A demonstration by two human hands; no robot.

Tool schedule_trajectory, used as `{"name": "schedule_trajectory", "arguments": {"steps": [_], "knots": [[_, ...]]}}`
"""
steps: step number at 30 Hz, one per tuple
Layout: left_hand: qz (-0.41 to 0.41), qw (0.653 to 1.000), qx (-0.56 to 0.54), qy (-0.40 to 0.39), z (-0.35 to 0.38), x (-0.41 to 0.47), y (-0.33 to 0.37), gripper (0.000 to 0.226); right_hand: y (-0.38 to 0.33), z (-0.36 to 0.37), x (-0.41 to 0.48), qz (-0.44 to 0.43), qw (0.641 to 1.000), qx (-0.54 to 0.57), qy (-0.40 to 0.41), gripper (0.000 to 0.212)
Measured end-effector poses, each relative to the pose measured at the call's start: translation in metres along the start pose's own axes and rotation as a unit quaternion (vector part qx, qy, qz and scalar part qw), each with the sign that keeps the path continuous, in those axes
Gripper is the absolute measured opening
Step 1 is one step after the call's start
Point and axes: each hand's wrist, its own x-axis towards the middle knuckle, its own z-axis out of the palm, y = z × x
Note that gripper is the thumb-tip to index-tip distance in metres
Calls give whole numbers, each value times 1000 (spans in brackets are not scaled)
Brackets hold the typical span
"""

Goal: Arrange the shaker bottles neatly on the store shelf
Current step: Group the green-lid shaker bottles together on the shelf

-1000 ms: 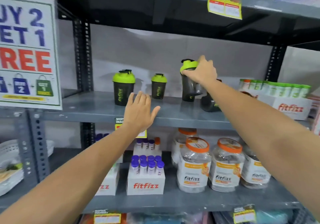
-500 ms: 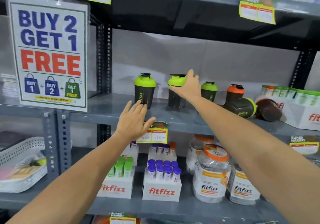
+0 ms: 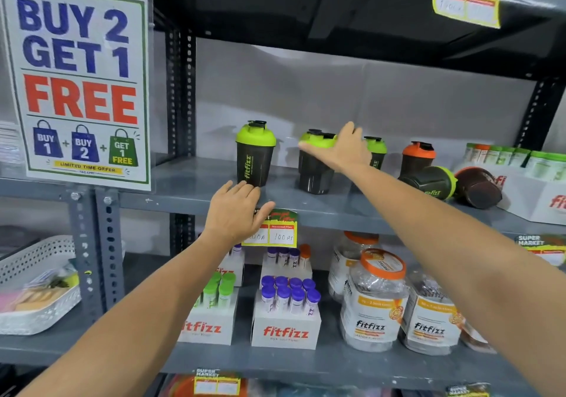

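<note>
On the grey shelf a black shaker bottle with a green lid stands upright at the left. Just right of it stands a second green-lidded shaker, and my right hand lies over its lid, gripping it. My left hand is open at the shelf's front edge, fingertips near the first shaker's base. Behind my right wrist stand a smaller green-lidded shaker and an orange-lidded shaker. Two shakers lie on their sides further right: a green-lidded one and a dark brown one.
A white fitfizz display box with small tubs fills the shelf's right end. A "Buy 2 Get 1 Free" sign hangs at the left post. Below are a price tag, tube boxes, orange-lidded jars and a white basket.
My right hand carried the green-lidded shaker leftward and set it down beside the leftmost one. My left hand rose to the shelf edge near the first shaker.
</note>
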Motion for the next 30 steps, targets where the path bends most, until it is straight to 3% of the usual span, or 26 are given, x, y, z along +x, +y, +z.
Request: {"name": "schedule_trajectory", "arguments": {"steps": [3, 13, 18, 27, 30], "knots": [[4, 1000, 7, -15, -2, 0, 0, 65, -10, -16, 13, 13, 1000, -13, 17, 124], [4, 1000, 24, -11, 2, 0, -1, 68, -51, -30, 32, -59, 961, -248, -109, 67], [2, 1000, 30, -6, 1, 0, 0, 67, -51, -38, 42, -39, 958, -193, -207, 50], [4, 1000, 19, -3, 1, -1, 0, 69, -47, -45, 51, -23, 944, -147, -295, 42], [3, 1000, 18, 3, 1, -1, 0, 69, -49, -50, 51, -39, 943, -153, -294, 63]]}}
